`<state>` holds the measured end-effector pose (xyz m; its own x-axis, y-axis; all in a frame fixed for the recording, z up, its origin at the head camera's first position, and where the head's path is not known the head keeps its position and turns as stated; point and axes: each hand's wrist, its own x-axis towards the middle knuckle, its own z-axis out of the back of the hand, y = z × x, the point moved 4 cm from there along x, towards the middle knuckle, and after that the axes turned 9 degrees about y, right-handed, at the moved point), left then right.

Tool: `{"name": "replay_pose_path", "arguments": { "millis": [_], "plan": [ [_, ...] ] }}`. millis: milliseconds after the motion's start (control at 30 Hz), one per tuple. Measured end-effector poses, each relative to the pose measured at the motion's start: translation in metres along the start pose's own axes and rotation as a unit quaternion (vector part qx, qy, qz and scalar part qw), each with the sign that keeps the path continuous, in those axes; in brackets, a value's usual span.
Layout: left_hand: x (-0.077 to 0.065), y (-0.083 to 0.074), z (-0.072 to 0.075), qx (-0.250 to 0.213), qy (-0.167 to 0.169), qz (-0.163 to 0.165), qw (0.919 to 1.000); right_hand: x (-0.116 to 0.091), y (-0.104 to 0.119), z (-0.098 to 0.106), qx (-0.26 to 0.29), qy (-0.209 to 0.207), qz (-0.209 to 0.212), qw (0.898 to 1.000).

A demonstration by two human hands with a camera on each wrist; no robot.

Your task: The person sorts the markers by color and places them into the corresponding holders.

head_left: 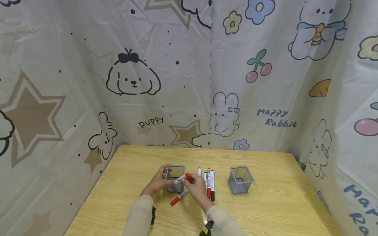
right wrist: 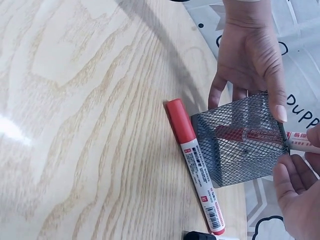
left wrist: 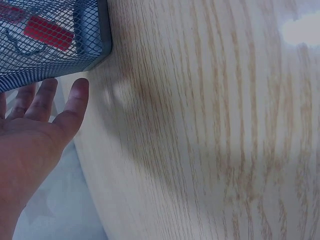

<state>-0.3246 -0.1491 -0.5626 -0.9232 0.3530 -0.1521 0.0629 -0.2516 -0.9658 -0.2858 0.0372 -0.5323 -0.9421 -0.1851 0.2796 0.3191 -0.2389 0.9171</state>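
On the left of the table stands a grey mesh pen holder [head_left: 176, 189]. My left hand [head_left: 157, 183] holds it from the left, its thumb by the rim in the right wrist view and its fingers along the far side. My right hand [head_left: 197, 190] pinches a red marker [head_left: 182, 177] at the holder's mouth. Through the mesh in the right wrist view, the marker's red end [right wrist: 230, 133] shows inside the holder. The left wrist view also shows a red end [left wrist: 49, 33] through the mesh. Another red marker [right wrist: 197, 167] lies on the table beside the holder.
Several markers, red and black [head_left: 212, 186], lie side by side right of my right hand. Farther right stands a second mesh pen holder [head_left: 235, 186]. A printed cloth [head_left: 189, 82] hangs behind the wooden table [head_left: 265, 209] and along both sides.
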Motion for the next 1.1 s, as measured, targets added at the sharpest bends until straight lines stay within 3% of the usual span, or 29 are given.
{"name": "replay_pose_path", "arguments": {
  "millis": [733, 1100],
  "plan": [
    [-0.002, -0.001, -0.003, -0.004, -0.002, 0.000, 1.0000, -0.007, -0.015, -0.001, 0.025, 0.030, -0.047, 0.998],
    [0.000, 0.000, -0.001, -0.014, -0.003, 0.001, 0.9999, -0.010, -0.025, 0.002, -0.055, 0.064, -0.089, 0.992]
  ]
}}
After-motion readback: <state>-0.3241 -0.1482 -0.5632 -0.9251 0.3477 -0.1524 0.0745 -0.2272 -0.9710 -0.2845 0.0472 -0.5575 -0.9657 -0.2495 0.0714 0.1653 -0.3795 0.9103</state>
